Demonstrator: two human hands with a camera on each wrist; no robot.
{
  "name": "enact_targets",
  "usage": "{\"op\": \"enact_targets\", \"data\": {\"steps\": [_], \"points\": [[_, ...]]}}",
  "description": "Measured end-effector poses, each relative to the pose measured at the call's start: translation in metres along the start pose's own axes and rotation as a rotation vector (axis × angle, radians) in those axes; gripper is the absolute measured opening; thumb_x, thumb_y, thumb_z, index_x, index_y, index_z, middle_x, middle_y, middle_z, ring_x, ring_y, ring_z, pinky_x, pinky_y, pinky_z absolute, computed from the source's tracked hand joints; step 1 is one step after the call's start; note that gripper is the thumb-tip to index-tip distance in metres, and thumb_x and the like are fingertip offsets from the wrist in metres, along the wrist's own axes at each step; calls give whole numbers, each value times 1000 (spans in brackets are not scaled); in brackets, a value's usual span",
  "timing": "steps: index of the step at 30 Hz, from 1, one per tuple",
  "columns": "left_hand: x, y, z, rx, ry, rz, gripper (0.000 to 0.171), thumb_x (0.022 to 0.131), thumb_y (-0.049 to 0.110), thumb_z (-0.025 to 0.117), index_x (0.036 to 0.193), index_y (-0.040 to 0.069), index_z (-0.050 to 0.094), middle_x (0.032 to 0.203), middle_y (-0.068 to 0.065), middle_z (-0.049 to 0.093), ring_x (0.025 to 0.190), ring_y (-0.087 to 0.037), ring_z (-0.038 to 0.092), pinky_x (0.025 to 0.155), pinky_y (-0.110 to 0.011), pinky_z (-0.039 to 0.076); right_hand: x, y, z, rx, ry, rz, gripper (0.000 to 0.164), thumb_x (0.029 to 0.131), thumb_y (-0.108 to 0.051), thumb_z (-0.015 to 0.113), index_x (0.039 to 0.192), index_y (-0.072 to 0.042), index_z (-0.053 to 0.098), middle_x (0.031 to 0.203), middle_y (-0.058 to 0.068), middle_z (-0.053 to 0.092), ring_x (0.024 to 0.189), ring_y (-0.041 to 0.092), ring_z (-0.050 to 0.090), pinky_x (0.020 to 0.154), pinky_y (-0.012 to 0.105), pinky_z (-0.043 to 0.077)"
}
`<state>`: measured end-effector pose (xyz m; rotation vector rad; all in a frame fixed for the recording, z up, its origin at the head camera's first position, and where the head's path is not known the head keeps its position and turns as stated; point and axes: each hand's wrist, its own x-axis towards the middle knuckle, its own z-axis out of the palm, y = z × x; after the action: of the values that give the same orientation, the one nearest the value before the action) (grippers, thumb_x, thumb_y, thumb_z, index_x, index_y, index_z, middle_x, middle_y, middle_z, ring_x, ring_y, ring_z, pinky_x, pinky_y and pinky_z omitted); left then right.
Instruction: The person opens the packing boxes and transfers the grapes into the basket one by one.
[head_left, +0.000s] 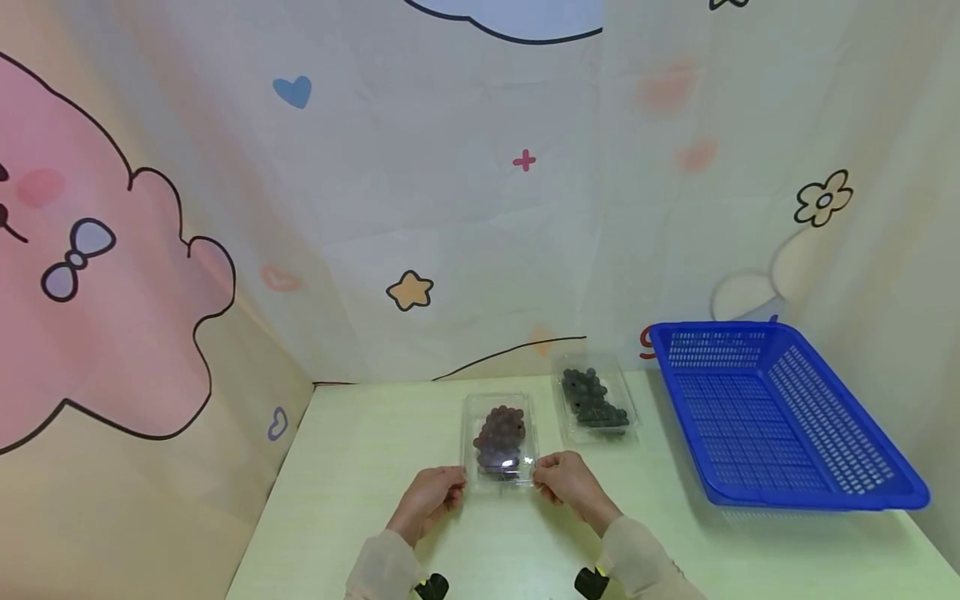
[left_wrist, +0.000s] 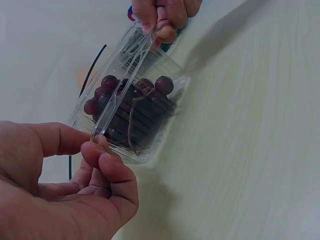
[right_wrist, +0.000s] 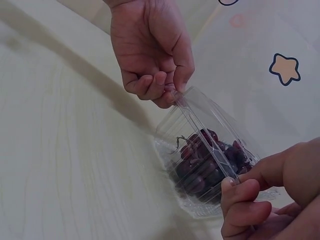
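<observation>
A clear plastic clamshell box of dark red grapes sits on the table in front of me in the head view. My left hand pinches the rim at its near left corner between thumb and fingers. At the near right corner, my right hand pinches the same rim. In the left wrist view the lid and base edges of the box meet at the pinched rim. Grapes and a thin stem show through its ribbed wall in the right wrist view.
Behind and to the right stands a second clear box with dark green-black grapes. A blue slotted plastic basket is at the right side of the pale table. A printed curtain hangs along the table's back edge.
</observation>
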<state>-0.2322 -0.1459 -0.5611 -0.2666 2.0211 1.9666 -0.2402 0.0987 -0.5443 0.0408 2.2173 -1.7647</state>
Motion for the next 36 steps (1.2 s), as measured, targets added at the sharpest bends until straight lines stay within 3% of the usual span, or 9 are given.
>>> {"op": "enact_targets", "data": {"steps": [7,26,36], "points": [[-9,-1,1,-1,-25,-12,19,104,12,57,97,-5,63,79,-1,56,68,-10,50,65,-25,45,-3,5,-1,0,-23,10,13,95,2,60,85,6,67,64,4,58,49,9,43,47,23,34],[-22,-15,1,-22,-37,-12,17,103,8,56,99,-7,64,79,-1,56,68,-9,49,63,-23,43,-22,7,-3,30,-71,28,11,93,2,62,87,9,67,69,7,62,49,8,45,46,22,34],[-31,-18,3,-20,-45,-28,25,101,5,55,115,-14,62,83,-2,58,70,-10,50,65,-23,45,-31,10,-6,36,-96,7,10,91,2,63,89,10,68,66,6,62,48,7,47,46,21,36]]}}
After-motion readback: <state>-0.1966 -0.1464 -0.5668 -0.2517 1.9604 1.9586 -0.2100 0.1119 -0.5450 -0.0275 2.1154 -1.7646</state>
